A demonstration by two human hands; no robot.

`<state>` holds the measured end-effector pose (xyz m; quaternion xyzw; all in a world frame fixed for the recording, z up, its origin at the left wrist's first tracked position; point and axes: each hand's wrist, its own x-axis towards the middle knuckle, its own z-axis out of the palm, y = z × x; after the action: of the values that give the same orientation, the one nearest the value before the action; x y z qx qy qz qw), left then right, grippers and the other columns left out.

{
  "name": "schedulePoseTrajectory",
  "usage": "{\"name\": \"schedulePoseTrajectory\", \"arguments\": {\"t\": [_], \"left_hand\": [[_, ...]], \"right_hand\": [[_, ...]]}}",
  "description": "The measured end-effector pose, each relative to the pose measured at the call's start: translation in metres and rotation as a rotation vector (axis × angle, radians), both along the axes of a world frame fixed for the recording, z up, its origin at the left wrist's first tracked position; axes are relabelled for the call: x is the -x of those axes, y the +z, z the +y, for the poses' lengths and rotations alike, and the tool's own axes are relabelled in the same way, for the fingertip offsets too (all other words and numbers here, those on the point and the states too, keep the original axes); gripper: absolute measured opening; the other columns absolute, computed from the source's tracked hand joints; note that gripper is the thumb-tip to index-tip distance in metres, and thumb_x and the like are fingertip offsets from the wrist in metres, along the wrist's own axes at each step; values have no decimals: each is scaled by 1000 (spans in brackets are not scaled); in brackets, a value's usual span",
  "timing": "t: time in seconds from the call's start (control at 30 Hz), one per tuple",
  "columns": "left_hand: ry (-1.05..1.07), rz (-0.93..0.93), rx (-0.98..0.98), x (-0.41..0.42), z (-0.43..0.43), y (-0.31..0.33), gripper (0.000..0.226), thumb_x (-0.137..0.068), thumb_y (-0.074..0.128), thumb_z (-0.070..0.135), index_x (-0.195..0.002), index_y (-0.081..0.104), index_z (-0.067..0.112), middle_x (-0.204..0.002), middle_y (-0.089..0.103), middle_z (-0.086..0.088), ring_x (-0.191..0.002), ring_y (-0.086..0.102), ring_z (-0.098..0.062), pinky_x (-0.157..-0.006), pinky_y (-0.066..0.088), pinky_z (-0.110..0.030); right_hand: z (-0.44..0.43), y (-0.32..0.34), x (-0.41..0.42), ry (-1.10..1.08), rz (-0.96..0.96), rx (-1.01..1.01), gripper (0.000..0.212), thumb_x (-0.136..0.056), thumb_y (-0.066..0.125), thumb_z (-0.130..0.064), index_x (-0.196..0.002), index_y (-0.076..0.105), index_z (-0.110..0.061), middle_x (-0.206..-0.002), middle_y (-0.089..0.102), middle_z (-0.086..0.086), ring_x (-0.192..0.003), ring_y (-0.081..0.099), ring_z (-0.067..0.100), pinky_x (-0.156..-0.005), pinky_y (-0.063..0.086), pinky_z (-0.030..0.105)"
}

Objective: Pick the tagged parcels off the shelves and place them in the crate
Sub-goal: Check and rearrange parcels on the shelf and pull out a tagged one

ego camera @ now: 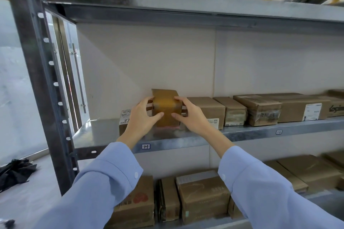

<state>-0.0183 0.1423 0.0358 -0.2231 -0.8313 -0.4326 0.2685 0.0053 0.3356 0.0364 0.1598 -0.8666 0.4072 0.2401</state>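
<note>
Gripping the small taped parcel (166, 106) from opposite sides with left hand (143, 115) and right hand (189, 115), fingers curled behind, thumbs across its front, probably to draw it out squarely. Upright on the middle shelf (242, 134), tight between neighbouring boxes (206, 109), near the back wall (167, 61).

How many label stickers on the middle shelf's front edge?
2. The left sticker sits under the left hand gripping the parcel; the right sticker sits further right. The right forearm could hide another.
</note>
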Motion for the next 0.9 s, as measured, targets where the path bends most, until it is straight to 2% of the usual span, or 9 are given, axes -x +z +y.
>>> {"name": "schedulePoseTrajectory", "arguments": {"t": [0.1, 0.17, 0.27, 0.37, 0.5, 0.6, 0.73, 0.83, 0.9], "left_hand": [[-56, -34, -98, -6, 0, 8, 57, -83, 77, 32, -131, 50, 20, -126, 58, 1, -115, 56, -18, -98, 50, -40], [-75, -54, -147, -10, 2, 12, 54, -84, 75, 34, -131, 50, 19, -124, 57, 4, -113, 57, -15, -89, 53, -26], [-91, -92, -199, -16, 4, 16, 46, -89, 69, 37, -127, 49, 20, -125, 56, 5, -113, 54, -13, -73, 45, -10], [-112, -100, -236, -17, 6, 16, 37, -90, 67, 34, -119, 46, 24, -129, 54, 2, -120, 53, -18, -87, 51, -25], [-125, -118, -253, -22, 4, 15, 46, -87, 72, 26, -122, 43, 23, -134, 51, -1, -123, 52, -23, -101, 49, -45], [-127, -118, -224, -24, -1, 14, 64, -84, 75, 23, -136, 38, 19, -141, 46, -2, -126, 50, -24, -103, 47, -48], [-134, -95, -165, -25, -9, 10, 78, -79, 80, 19, -143, 34, 20, -147, 43, -1, -127, 47, -17, -102, 48, -40], [-150, -77, -146, -29, -9, 10, 82, -78, 80, 11, -145, 32, 18, -148, 42, -1, -121, 44, -9, -89, 47, -19], [-159, -89, -160, -32, -9, 10, 85, -78, 80, 10, -147, 30, 18, -148, 42, -3, -123, 46, -13, -94, 49, -25]], "right_hand": [[-2, 7, -7, 2, 13, 24, 55, -94, 64, -29, -144, 41, -23, -139, 51, 5, -126, 51, 21, -101, 50, 40], [-4, 11, -12, -3, 5, 56, 51, -96, 60, -34, -143, 42, -24, -139, 51, 3, -124, 52, 19, -97, 52, 32], [-6, 17, -19, -3, 2, 115, 39, -99, 53, -36, -136, 47, -25, -137, 52, 3, -116, 55, 16, -77, 51, 12], [-6, 19, -23, -3, 23, 131, 30, -100, 53, -30, -129, 48, -22, -138, 51, 5, -114, 54, 15, -71, 48, 4], [-7, 18, -27, 5, 26, 125, 37, -98, 58, -25, -132, 45, -20, -140, 49, 2, -126, 51, 19, -84, 50, 15], [-7, 18, -29, 19, 9, 138, 52, -94, 65, -23, -138, 39, -25, -143, 46, 0, -123, 52, 19, -76, 52, 15], [-9, 17, -32, 20, -16, 89, 82, -87, 73, -19, -151, 22, -30, -151, 37, 1, -125, 51, 22, -99, 52, 40], [-12, 16, -32, 28, -27, 67, 98, -84, 76, -15, -156, 11, -29, -152, 36, 1, -126, 50, 21, -104, 48, 46], [-13, 16, -31, 11, -34, 53, 104, -83, 78, -15, -157, 6, -29, -152, 35, 1, -129, 48, 22, -104, 48, 50]]}}
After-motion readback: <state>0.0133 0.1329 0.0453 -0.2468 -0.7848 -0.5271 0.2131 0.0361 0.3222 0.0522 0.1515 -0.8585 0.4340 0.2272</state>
